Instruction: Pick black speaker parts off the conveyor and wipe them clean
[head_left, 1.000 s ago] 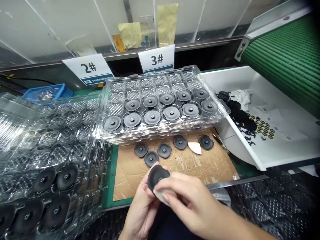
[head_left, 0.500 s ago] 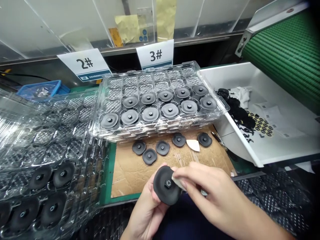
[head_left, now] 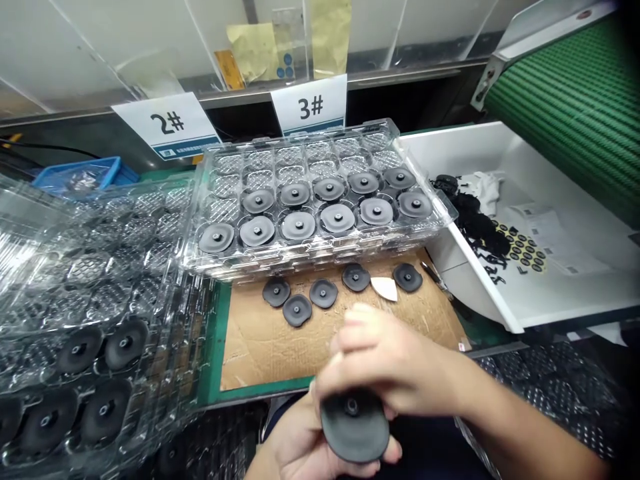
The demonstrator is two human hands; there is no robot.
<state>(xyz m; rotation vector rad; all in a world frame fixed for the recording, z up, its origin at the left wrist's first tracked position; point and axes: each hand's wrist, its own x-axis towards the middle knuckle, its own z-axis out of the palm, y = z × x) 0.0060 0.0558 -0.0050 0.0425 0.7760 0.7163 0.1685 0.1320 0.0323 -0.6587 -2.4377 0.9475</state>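
Low in front of me, my left hand (head_left: 303, 437) is closed around a black rubber disc (head_left: 356, 433) from below and behind. The disc faces up toward me, with a small metal nut at its centre. My right hand (head_left: 383, 363) is bent over the disc's upper edge, fingers closed; the white pad seen in it earlier is now hidden behind them. On the cardboard sheet (head_left: 255, 353) beyond my hands lie several similar black discs (head_left: 323, 293) and a white wedge-shaped pad (head_left: 385, 288).
A clear blister tray stack (head_left: 295, 257) behind the cardboard holds rows of discs. More clear trays (head_left: 170, 313) with discs stand on the left. To the right are a white bin (head_left: 565, 300) with black scraps, a pen-like tool (head_left: 436, 277) and a green conveyor belt (head_left: 565, 100).
Both hands and the disc have moved lower, toward me, and the disc has tilted. My right hand has shifted from the disc's right edge to over its top edge, hiding the pad.
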